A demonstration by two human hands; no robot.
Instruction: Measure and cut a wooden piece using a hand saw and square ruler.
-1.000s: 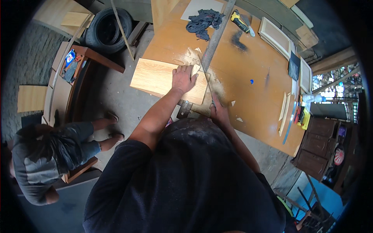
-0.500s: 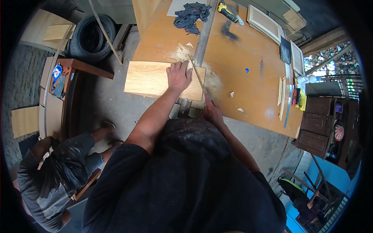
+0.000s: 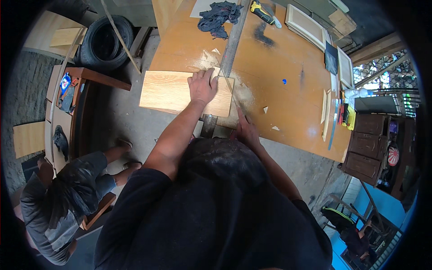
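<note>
A light wood-grain board (image 3: pixel 164 92) lies across the near left edge of a large orange-brown tabletop (image 3: pixel 281 58). My left hand (image 3: pixel 203 90) rests flat on the board's right half, fingers stretched forward and slightly apart. Close to my body, my right hand (image 3: pixel 247 131) is wrapped round the near end of a handsaw (image 3: pixel 228 82). Its thin blade, seen almost edge-on, crosses the board near the right end and slants away to the far left. The saw's handle is mostly hidden by my fingers. Pale sawdust (image 3: pixel 245 94) lies around the blade.
Beyond the board are a dark crumpled cloth (image 3: pixel 218 19) and a yellow-black power tool (image 3: pixel 262 12). Framed panels (image 3: pixel 306 28) lie at the far right. A person (image 3: pixel 67 193) sits at the left beside a bench (image 3: pixel 78 112). A tire (image 3: pixel 107 42) stands behind.
The board and tabletop appear slightly further left in view. My hands keep nearly the same places on board and saw. The seated person's hand has drawn back from a dark item on the bench.
</note>
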